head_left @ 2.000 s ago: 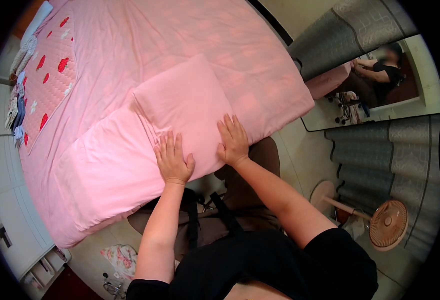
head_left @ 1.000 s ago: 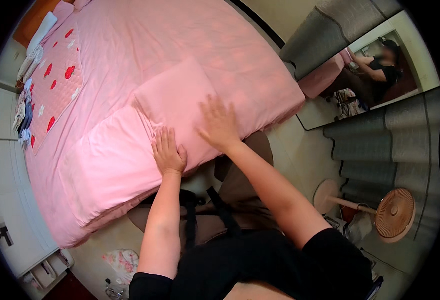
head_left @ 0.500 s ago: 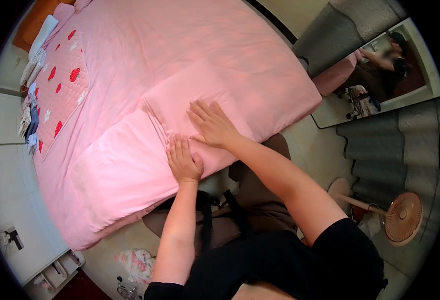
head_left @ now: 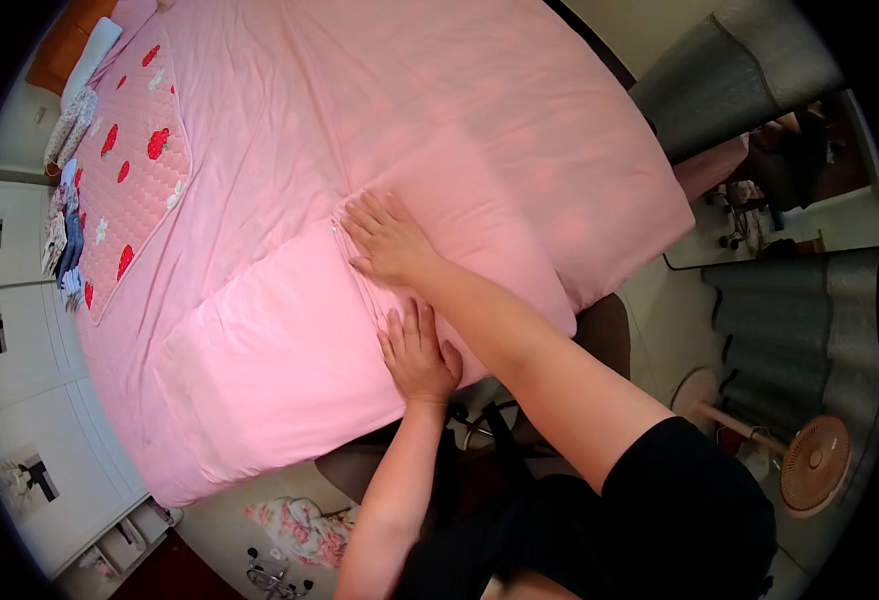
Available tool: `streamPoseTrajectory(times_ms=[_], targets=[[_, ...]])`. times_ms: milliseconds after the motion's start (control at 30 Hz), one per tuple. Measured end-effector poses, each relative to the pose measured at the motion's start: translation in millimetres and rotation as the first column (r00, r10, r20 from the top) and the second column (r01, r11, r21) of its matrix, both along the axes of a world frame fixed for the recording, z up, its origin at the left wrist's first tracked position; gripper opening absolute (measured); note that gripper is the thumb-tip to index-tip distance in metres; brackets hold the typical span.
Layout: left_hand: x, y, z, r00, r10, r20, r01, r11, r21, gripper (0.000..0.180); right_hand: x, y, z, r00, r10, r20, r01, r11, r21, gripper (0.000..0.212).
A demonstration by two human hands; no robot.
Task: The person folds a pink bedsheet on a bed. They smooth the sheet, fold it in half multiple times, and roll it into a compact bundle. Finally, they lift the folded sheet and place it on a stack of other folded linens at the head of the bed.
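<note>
Cloth (head_left: pixel 500 250): pink, folded; lay on the bed (head_left: pixel 260 90) at its near edge, R part doubled over in a thick block, L part (head_left: pixel 260 345) flatter.
Fold edge: ran up btwn the two parts, w/ some bunching along it.
Right hand (head_left: pixel 392 240): palm down on the block's L edge, fingers (head_left: pixel 368 208) out straight & a bit apart; pressed flat, grasped nothing.
Left hand (head_left: pixel 422 362): nearer the body, just below the R one; palm down on the cloth nr the fold's low end, thumb out to the R; also flat, no grasp.
Arms: R forearm (head_left: pixel 520 335) crossed over the block.
Bed, far L: quilted mat (head_left: pixel 140 130) w/ red & white prints; small clothes pile (head_left: pixel 72 240) beside it.
Floor side: tan fan (head_left: pixel 815 465) stood R, nr grey curtain (head_left: pixel 790 340); flowered cloth (head_left: pixel 305 530) was low L.
Wall side: white drawers (head_left: pixel 10 370) L, mirror (head_left: pixel 810 180) upper R.
</note>
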State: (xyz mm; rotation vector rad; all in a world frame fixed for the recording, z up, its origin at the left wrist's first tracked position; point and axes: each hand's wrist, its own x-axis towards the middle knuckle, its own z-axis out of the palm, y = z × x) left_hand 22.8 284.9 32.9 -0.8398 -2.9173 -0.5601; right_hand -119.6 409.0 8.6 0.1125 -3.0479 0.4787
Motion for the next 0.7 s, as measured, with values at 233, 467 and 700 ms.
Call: streamPoseTrajectory(times_ms=[233,467,700], targets=[[0.7,-2.4,-8.7,1.0,-0.003,0.005,0.003,0.998,0.063,0.06,-20.6,-19.7,-13.6,0.999,-0.042,0.002,0.042,0.999,-0.035,0.063],[1.1,1.7,-3.8,1.0,-0.001,-0.008,0.001,0.996,0.084,0.053,-28.0,-13.3,-4.6,0.998,-0.04,-0.054,0.036,0.996,-0.081,0.063],[-0.9,-2.6,-6.6,0.999,0.011,-0.053,-0.008,0.998,0.06,0.066,-11.4,73.5,65.3,0.96,-0.279,-0.029,0.278,0.96,-0.037,0.072]])
